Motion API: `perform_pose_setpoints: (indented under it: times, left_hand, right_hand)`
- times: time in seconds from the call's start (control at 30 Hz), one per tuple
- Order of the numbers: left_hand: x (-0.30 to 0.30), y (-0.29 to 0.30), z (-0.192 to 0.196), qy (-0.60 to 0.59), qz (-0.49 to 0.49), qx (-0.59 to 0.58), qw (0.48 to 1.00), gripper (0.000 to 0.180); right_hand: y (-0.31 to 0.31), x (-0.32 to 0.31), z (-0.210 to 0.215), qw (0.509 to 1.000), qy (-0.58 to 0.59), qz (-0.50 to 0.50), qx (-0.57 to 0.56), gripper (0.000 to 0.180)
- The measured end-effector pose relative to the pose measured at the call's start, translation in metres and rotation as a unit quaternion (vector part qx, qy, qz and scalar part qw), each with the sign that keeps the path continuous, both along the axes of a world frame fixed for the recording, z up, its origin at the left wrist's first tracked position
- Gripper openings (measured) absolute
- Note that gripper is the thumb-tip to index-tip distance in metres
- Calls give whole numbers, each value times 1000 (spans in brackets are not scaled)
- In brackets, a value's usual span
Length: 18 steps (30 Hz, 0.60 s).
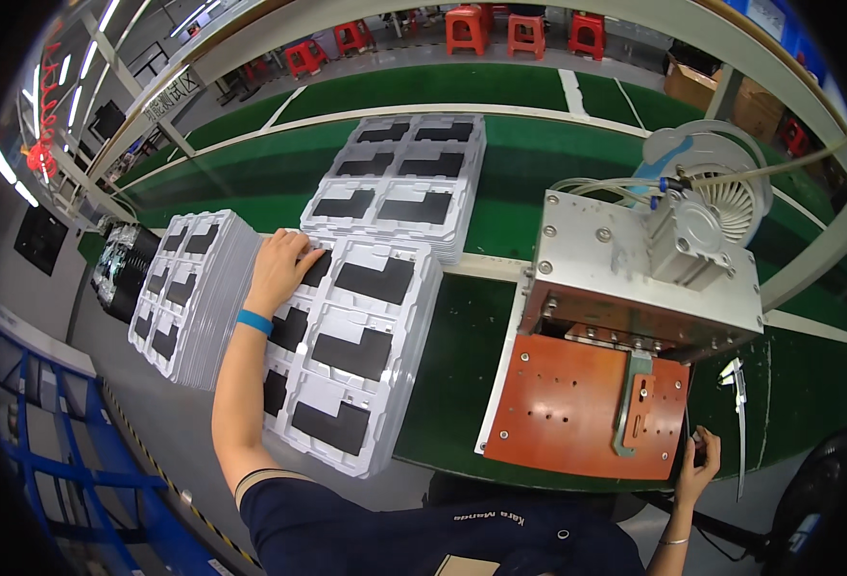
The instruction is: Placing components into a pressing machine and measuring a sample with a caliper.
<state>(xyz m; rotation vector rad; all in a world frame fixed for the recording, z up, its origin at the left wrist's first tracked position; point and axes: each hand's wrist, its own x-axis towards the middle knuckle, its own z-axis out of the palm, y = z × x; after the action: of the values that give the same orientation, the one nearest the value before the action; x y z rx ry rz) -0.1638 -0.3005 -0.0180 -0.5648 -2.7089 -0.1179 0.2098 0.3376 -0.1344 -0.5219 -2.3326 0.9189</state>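
My left hand [281, 272] reaches over a white plastic tray [332, 317]. Its bent fingers close on the edge of a black L-shaped piece [317, 268] in an upper pocket. More black pieces [352, 353] lie in the other pockets. At the right, my right hand [698, 459] is beside the orange plate [577, 413] of a metal press [625, 259]. Its fingers curl together around something small and pale at the bench edge, too small to make out. A greenish strip [632, 403] and an orange block [641, 408] sit on the plate.
Stacked trays with black pieces stand behind [395, 178] and at the left [198, 298]. A caliper [737, 408] lies right of the press, near a round fan [721, 182]. Air hoses run over the press. Blue racking [68, 461] stands at lower left, red stools [466, 31] far back.
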Motion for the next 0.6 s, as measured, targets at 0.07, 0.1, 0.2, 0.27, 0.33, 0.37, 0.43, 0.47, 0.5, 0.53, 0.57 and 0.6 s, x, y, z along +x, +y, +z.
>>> perform_pose_setpoints:
  times: [0.07,0.1,0.2,0.27,0.33,0.37,0.43,0.47,0.5,0.53,0.57,0.6]
  left_hand:
    - [-6,-7,-9,19,-31,39,999,25]
    - [-10,-12,-12,30,-47,56,997,26]
    - [-17,-23,-27,33,-36,117,992,33]
    - [-24,-31,-26,21,18,113,993,38]
    - [-22,-25,-24,53,79,128,987,42]
    - [-15,-21,-19,92,111,149,978,52]
    - [6,-24,0,125,211,93,965,63]
    - [21,-7,12,133,206,74,967,65]
    - [42,20,28,138,196,56,969,67]
    - [70,57,49,70,186,88,976,65]
    - [99,74,55,80,136,137,978,56]
    - [127,96,59,67,120,149,979,49]
  right_hand:
    - [-2,-1,4,1000,-7,-1,-4,27]
    - [-2,-3,3,1000,7,3,1,26]
    - [-3,-5,3,1000,27,-8,7,26]
    - [-2,-5,0,999,35,-15,8,25]
    - [-4,-6,2,999,33,-22,-1,24]
    - [-4,-7,3,999,33,-22,-5,23]
    - [-5,-10,2,999,42,-19,-8,22]
    - [-5,-9,4,999,44,-26,-3,21]
    - [-8,-8,10,997,57,-49,-15,20]
    - [-10,-5,18,995,68,-70,-15,19]
    - [-16,-11,23,994,81,-71,-21,18]
    - [-21,-16,29,992,94,-75,-23,18]
